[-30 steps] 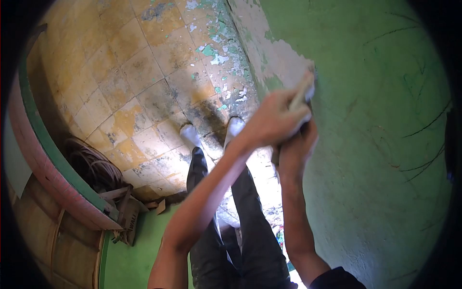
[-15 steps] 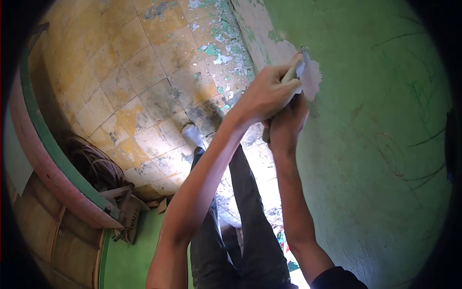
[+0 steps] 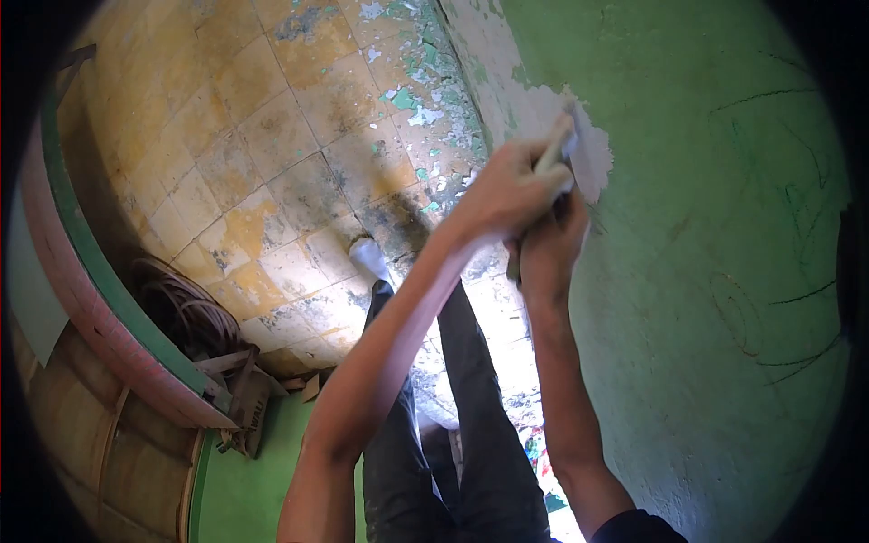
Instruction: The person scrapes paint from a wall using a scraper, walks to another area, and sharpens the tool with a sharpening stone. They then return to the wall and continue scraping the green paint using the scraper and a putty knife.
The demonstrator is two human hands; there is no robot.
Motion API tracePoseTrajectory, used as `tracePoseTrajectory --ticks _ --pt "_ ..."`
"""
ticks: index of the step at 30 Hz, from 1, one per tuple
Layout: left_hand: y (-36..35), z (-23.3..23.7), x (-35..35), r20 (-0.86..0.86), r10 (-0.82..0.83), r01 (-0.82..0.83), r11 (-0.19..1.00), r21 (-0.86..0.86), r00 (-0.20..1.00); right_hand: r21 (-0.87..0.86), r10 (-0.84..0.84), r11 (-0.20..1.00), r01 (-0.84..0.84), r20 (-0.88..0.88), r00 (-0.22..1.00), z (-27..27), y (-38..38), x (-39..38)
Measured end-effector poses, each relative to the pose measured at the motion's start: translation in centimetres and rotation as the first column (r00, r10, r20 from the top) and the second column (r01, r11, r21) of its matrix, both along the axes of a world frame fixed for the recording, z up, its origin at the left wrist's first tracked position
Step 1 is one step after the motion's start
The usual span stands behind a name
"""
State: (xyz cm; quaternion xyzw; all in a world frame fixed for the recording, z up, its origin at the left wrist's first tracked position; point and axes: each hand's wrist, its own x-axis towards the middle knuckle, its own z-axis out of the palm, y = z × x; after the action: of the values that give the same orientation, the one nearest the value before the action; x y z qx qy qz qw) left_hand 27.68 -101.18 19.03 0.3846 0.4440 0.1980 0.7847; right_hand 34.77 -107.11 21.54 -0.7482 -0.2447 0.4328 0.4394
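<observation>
Both my hands are closed around a scraper, held against the green wall at a bare, pale patch where the paint is gone. My left hand grips it near the blade end, fingers pointing toward the wall. Just below, my right hand wraps the handle, whose dark end sticks out beside the wrist. Most of the tool is hidden by my fingers, and its tip is blurred.
Flakes of green and white paint litter the yellow tiled floor along the wall's foot. My sock-covered foot stands on the tiles. At left are a curved pink and green ledge, a coiled cable and a torn cardboard box.
Both hands have shifted slightly down and right in view with the scraper, still on the bare patch. The whole scene has shifted a little as well.
</observation>
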Motion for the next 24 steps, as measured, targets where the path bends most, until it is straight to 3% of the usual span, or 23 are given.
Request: tracePoseTrajectory --ticks 2,3,6,9,11,12,15,17,19,21,24 --pt "2.0 -1.3 0.2 0.019 0.060 -0.059 0.998 -0.018 0.998 0.035 0.006 0.999 -0.002 -0.103 0.995 -2.1 1.7 0.3" --pt "2.1 -1.7 -0.1 0.019 0.061 -0.060 0.998 -0.010 0.998 -0.013 0.057 0.998 -0.059 -0.101 0.993 -2.7 2.1 -0.2" --pt "0.8 -1.9 -0.2 -0.011 0.023 -0.023 1.000 -0.012 1.000 0.018 -0.055 0.998 0.054 0.034 0.998 -2.3 0.9 -1.4" --pt "0.6 -1.9 0.0 -0.016 -0.038 0.038 0.999 0.002 0.999 -0.027 0.015 1.000 -0.015 0.005 1.000 -1.4 0.6 -0.4" --pt "2.6 -3.3 0.2 0.006 0.053 -0.052 0.997 -0.051 0.999 -0.005 0.015 1.000 -0.016 -0.120 0.993 -3.8 2.3 0.1" --pt "3.7 -3.9 -0.3 0.028 0.046 -0.046 0.999 -0.001 0.999 -0.026 0.033 0.999 -0.036 -0.097 0.995 -4.3 3.0 -0.5" --pt "2.2 -3.5 -0.7 0.025 0.013 -0.011 0.996 -0.089 1.000 -0.106 -0.105 0.990 0.095 -0.087 0.991 -2.7 2.4 -1.5" --pt "1.2 -3.2 0.0 0.050 0.020 -0.021 0.999 0.026 0.999 -0.043 -0.053 0.998 0.051 -0.047 0.998 -3.1 1.9 -0.5" --pt "2.5 -3.7 -0.4 0.018 -0.013 0.014 0.996 -0.083 1.000 -0.126 -0.002 0.992 -0.012 -0.112 0.994 -3.0 2.3 0.0" --pt "4.0 -5.2 -0.7 0.052 0.051 -0.047 0.996 -0.078 0.997 -0.087 0.028 0.996 -0.036 -0.091 0.995 -5.2 4.1 -0.5" --pt "2.9 -5.2 -1.1 0.106 0.022 -0.013 0.996 -0.086 0.994 -0.114 -0.009 0.993 -0.002 -0.099 0.995 -5.2 3.3 -0.8"
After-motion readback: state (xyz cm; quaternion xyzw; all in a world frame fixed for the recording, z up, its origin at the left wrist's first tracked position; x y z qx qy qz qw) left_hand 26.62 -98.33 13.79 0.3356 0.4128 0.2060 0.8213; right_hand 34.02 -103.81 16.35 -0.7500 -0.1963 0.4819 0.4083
